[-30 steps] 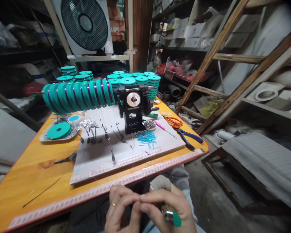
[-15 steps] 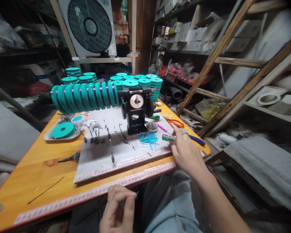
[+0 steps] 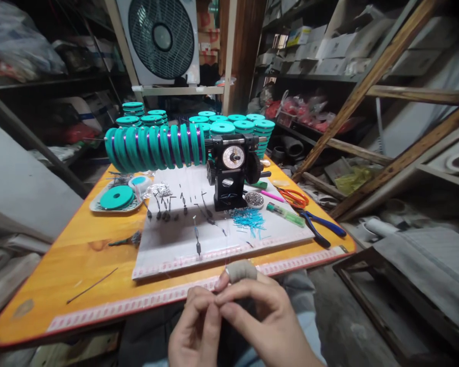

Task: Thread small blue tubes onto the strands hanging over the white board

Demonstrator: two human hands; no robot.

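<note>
My left hand (image 3: 195, 326) is closed in a pinch above my lap, just off the table's front edge. Against its fingertips, my right hand (image 3: 265, 316) pinches too, with a grey wrap (image 3: 242, 272) round one finger. What lies between the fingertips is too small and hidden to make out. A faint thin line rises from near them towards the white board (image 3: 168, 257). On that board are short blue tubes (image 3: 249, 220), a dish of small metal pieces (image 3: 254, 199), a clear green tube (image 3: 286, 214) and dark weights (image 3: 198, 247) on lines.
A black winding machine (image 3: 231, 176) carries a row of teal spools (image 3: 156, 147). More spools (image 3: 222, 127) are stacked behind. Blue-handled pliers (image 3: 325, 224) and orange-handled scissors (image 3: 294, 196) lie at right. A tray (image 3: 95, 206) holds a teal disc; a thin rod (image 3: 92, 285) lies front left.
My right hand has left the green tube at the board's right side and come down to meet my left hand. The tube now lies on the board. The view has shifted left.
</note>
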